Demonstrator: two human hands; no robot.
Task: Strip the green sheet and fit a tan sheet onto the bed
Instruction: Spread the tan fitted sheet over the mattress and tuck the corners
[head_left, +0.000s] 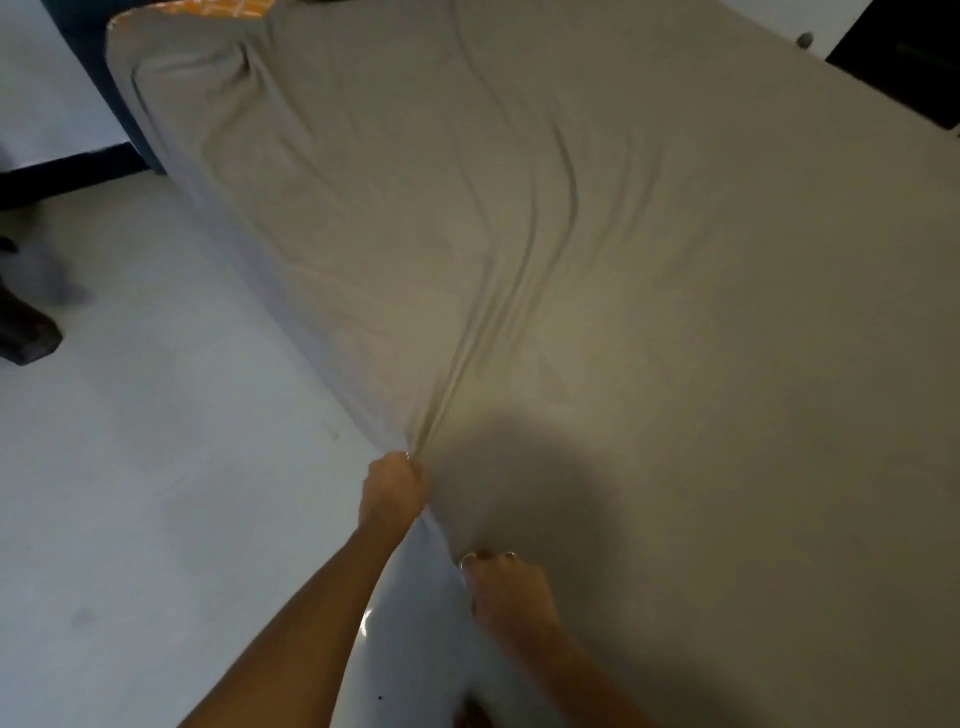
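Off to the left of my left hand (396, 486) lies pale floor (156, 467), with a dark furniture leg (26, 338) well away near the frame edge. I see no green sheet anywhere in view, so I judge the stripping step finished, though where that sheet went I cannot tell.

My left hand is fisted on the tan sheet (519, 208) right at the long side edge of the bed (779, 364), fingers curled round a gathered bunch of cloth; long creases fan out from that grip and run up across the mattress away from me. Just to its right and nearer to me, my right hand (511, 587) also clutches the sheet's edge, fingers curled over the fabric, knuckles up. Both hands hold the same hem, near one another but not touching.

Far beyond the left hand, the upper left corner of the mattress looks wrapped, the tan cloth rounding over it, with a scrap of orange patterned fabric (244, 8) showing just past it. To the right of my right hand the sheet lies flat and smooth over the wide surface.

My reading: the sheet is spread and at least one far corner is on. What remains is drawing out this slack, tucking the side under, and seating the corners nearest me, which are hidden from view.
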